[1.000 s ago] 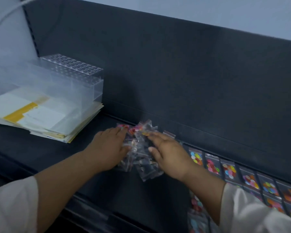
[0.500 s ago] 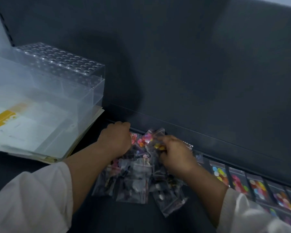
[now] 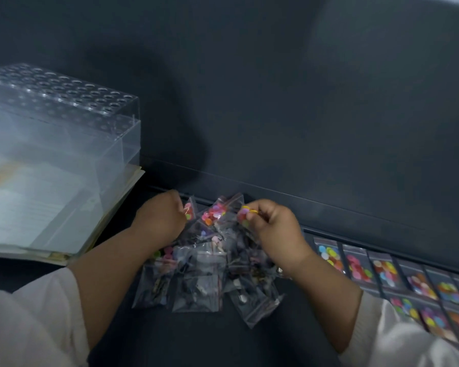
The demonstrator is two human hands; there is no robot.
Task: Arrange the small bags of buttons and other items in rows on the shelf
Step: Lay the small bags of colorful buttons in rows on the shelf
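A loose heap of small clear bags [image 3: 202, 276] with coloured buttons and dark items lies on the dark shelf [image 3: 223, 340] between my hands. My left hand [image 3: 161, 221] is closed at the heap's far left, pinching the edge of a button bag [image 3: 189, 211]. My right hand [image 3: 274, 229] is closed at the heap's far right, its fingers gripping a bag of bright buttons [image 3: 244, 215]. To the right, bags of coloured buttons [image 3: 361, 264] lie flat in neat rows along the shelf's back edge.
A clear plastic box with a perforated top [image 3: 64, 123] stands at the left on a stack of papers [image 3: 37, 207]. The dark back wall [image 3: 276, 102] rises right behind the heap. White sleeves cover both forearms.
The view has tipped down and closer. The heap of bags has spread toward me, and both hands have closed on bags at its far edge.
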